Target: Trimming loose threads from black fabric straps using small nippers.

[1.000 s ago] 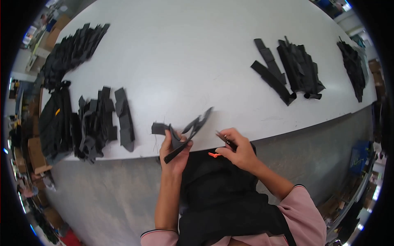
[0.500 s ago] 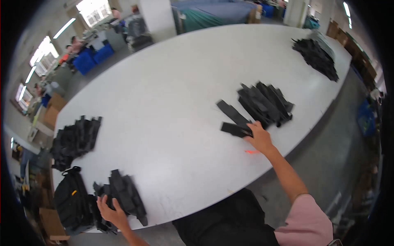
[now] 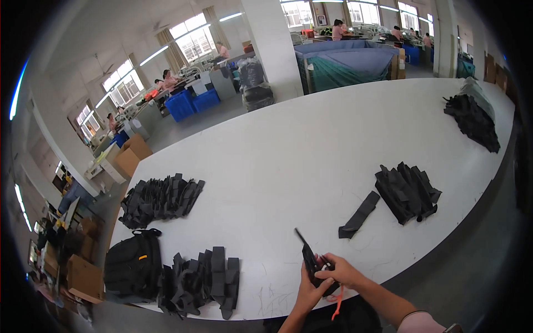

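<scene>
Near the front edge of the table, my two hands meet over a black fabric strip (image 3: 307,254). My left hand (image 3: 308,293) is closed around its lower part, and the far end sticks up past the fingers. My right hand (image 3: 343,272) is closed on what look like small thread snips, mostly hidden by the fingers; an orange cord (image 3: 336,308) hangs below. A single black strip (image 3: 360,215) lies beyond my right hand, beside a fanned pile of black strips (image 3: 408,193). Another pile of folded black pieces (image 3: 206,280) lies to the left of my hands.
A black backpack (image 3: 132,266) rests at the table's left front corner, with a stack of black pieces (image 3: 161,201) behind it. More dark pieces (image 3: 473,123) lie at the far right of the white table (image 3: 288,155). Loose threads lie near the front edge. People sit at distant workstations.
My left hand has left the left pile and joined my right hand at the front edge. The right hand has drawn one black strip back from beside the right pile. The view has tilted up.
</scene>
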{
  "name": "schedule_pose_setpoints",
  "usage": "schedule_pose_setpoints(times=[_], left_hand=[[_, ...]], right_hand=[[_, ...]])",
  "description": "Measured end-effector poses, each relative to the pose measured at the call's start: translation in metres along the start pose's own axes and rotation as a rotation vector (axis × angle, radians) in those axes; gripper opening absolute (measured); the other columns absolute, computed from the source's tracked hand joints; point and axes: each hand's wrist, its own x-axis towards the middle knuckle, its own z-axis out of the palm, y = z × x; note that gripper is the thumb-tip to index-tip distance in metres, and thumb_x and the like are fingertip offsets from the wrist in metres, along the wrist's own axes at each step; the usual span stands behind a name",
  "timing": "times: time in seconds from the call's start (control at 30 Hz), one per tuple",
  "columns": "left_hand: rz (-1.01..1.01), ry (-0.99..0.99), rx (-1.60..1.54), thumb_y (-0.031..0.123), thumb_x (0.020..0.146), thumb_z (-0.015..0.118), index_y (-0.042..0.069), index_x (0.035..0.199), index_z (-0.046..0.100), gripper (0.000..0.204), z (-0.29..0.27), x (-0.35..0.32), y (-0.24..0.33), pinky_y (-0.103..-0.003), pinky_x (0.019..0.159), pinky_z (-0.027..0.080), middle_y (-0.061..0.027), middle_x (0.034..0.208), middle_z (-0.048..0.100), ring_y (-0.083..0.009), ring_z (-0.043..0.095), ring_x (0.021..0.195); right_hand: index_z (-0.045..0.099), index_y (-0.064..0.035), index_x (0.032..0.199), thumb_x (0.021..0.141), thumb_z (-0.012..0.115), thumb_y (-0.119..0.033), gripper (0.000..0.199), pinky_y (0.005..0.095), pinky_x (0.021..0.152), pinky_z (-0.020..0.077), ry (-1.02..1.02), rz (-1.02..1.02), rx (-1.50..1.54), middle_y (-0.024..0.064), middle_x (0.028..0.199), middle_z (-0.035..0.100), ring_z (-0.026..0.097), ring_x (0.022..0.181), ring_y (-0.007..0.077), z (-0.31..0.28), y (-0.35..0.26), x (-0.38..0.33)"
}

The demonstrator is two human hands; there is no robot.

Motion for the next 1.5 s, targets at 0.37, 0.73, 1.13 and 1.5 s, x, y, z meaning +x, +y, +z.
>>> schedule_pose_setpoints(times=[0.37,0.73,1.13,1.5], left_hand=[[-0.195,0.279,-0.439,-0.003,0.083,0.049,0.003,0.139,0.023,0.063,-0.013,-0.014,0.007,-0.04,0.092,0.046,-0.02,0.129,0.046,-0.0287,0.052,0.115],[-0.042,0.426,0.183,-0.009,0.088,0.037,0.005,0.131,0.032,0.046,0.004,-0.012,-0.009,-0.032,0.084,0.05,-0.0127,0.109,0.052,-0.0195,0.056,0.102],[-0.261,0.349,0.417,0.021,0.094,0.049,-0.003,0.081,0.058,0.028,-0.006,-0.028,0.011,-0.023,0.056,0.037,-0.0005,0.071,0.055,-0.0056,0.043,0.065],[-0.397,0.487,0.18,0.044,0.098,0.039,0.001,0.075,0.059,0.053,-0.014,-0.015,0.042,-0.023,0.053,0.036,0.0012,0.064,0.051,-0.006,0.042,0.059]], right_hand=[[0.054,-0.0038,0.103,0.077,0.07,-0.015,0.032,0.0195,0.048,0.0345,0.029,0.115,0.233,-0.0006,0.076,0.052,0.043,0.056,0.0051,0.026,0.017,-0.014],[0.058,-0.0022,0.098,0.067,0.052,0.011,0.034,0.0242,0.053,0.039,0.523,-0.524,-0.196,0.0058,0.088,0.056,0.048,0.06,0.0105,0.032,0.03,-0.004],[0.064,0.0015,0.093,0.065,0.056,0.003,0.029,0.0233,0.056,0.04,0.063,-0.046,-0.102,0.0035,0.07,0.059,0.049,0.062,0.0078,-0.016,0.047,-0.009],[0.051,-0.0067,0.118,0.078,0.065,-0.006,0.043,0.03,0.063,0.0458,0.203,-0.546,-0.805,0.0093,0.087,0.055,0.056,0.066,0.0221,0.017,-0.006,-0.049]])
